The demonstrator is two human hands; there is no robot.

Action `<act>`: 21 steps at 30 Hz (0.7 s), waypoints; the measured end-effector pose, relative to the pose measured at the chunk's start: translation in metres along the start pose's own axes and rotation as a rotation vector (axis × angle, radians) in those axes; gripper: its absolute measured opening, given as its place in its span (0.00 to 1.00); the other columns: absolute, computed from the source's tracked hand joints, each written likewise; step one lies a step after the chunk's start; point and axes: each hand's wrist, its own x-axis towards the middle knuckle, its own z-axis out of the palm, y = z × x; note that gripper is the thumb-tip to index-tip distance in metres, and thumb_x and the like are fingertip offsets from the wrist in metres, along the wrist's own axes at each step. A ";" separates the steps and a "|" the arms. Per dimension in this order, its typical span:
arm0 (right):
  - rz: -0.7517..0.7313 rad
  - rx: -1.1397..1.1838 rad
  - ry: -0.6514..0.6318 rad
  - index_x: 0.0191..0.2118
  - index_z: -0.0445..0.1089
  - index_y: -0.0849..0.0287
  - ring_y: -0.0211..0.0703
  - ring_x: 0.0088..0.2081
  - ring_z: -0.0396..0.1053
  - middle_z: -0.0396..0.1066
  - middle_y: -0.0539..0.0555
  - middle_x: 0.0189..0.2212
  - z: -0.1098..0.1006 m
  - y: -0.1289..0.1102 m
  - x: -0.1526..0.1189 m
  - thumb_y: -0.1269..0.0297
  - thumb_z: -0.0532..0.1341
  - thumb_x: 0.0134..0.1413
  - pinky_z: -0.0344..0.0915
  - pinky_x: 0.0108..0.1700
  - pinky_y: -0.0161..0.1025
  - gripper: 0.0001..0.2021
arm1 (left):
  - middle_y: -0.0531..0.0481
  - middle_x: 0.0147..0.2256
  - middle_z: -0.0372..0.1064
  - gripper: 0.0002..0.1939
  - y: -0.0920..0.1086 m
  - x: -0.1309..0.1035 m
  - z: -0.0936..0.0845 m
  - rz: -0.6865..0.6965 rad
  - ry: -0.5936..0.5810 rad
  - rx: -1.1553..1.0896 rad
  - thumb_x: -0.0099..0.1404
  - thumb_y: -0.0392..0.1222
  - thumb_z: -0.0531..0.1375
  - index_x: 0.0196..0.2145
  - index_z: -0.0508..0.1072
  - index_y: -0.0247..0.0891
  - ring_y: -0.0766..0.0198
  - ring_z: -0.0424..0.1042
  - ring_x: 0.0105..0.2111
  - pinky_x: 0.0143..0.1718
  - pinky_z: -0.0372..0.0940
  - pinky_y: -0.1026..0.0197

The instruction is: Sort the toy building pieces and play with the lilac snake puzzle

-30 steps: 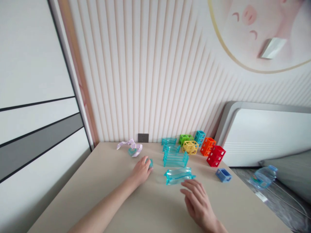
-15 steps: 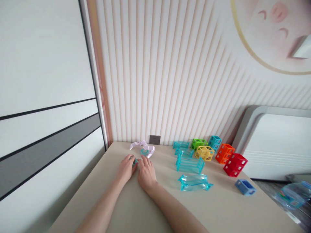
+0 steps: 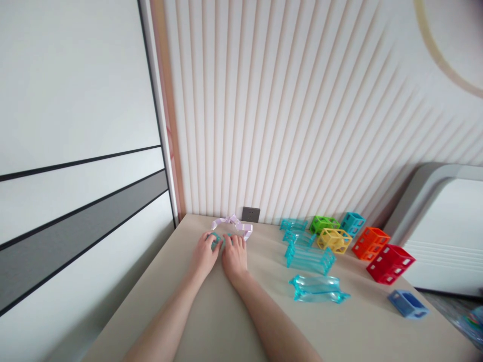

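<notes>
My left hand (image 3: 206, 252) is closed around a small teal plastic piece (image 3: 216, 239), which shows between the thumb and fingers. Close beside it, my right hand (image 3: 235, 255) lies low over the table with its fingers curled on a second teal piece, mostly hidden beneath them. Just beyond my fingertips, a pale purple shiny strip of linked segments (image 3: 244, 228) lies in a bent line near the wall.
Clear turquoise frame pieces (image 3: 310, 257) lie in a column to the right. Past them stand green (image 3: 323, 223), yellow (image 3: 334, 240), blue (image 3: 352, 223), orange (image 3: 371, 243) and red (image 3: 391, 264) openwork blocks. A pale blue block (image 3: 408, 303) sits near the right edge. A socket (image 3: 251, 214) is on the wall.
The view has swung left, so everything sits further right. My right hand has reached forward onto the teal ring that lay before it; my left hand still holds its piece.
</notes>
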 end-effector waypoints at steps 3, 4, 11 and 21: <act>-0.020 0.000 0.002 0.56 0.70 0.55 0.52 0.50 0.69 0.75 0.59 0.45 -0.002 0.000 -0.001 0.76 0.53 0.64 0.56 0.60 0.50 0.19 | 0.43 0.41 0.72 0.05 0.005 0.003 -0.003 0.029 0.083 -0.078 0.69 0.44 0.57 0.35 0.69 0.42 0.52 0.74 0.45 0.49 0.71 0.49; -0.026 -0.002 0.003 0.57 0.70 0.55 0.52 0.50 0.69 0.75 0.59 0.45 -0.002 0.000 -0.001 0.76 0.53 0.64 0.56 0.60 0.51 0.20 | 0.43 0.41 0.72 0.06 0.007 0.004 -0.004 0.040 0.106 -0.101 0.69 0.44 0.57 0.35 0.69 0.42 0.52 0.74 0.45 0.49 0.71 0.49; -0.174 -0.011 -0.040 0.53 0.71 0.56 0.52 0.49 0.70 0.75 0.60 0.46 -0.009 0.004 -0.019 0.76 0.54 0.65 0.59 0.58 0.54 0.16 | 0.42 0.42 0.72 0.06 0.021 0.005 -0.012 0.106 0.208 -0.201 0.71 0.45 0.56 0.37 0.68 0.42 0.53 0.75 0.45 0.48 0.72 0.49; -0.522 0.144 -0.146 0.57 0.68 0.53 0.45 0.49 0.69 0.74 0.55 0.49 -0.072 0.048 -0.083 0.78 0.57 0.61 0.66 0.54 0.44 0.21 | 0.41 0.53 0.71 0.04 0.055 -0.009 -0.027 0.337 0.037 -0.319 0.70 0.41 0.57 0.43 0.68 0.42 0.55 0.72 0.54 0.54 0.70 0.52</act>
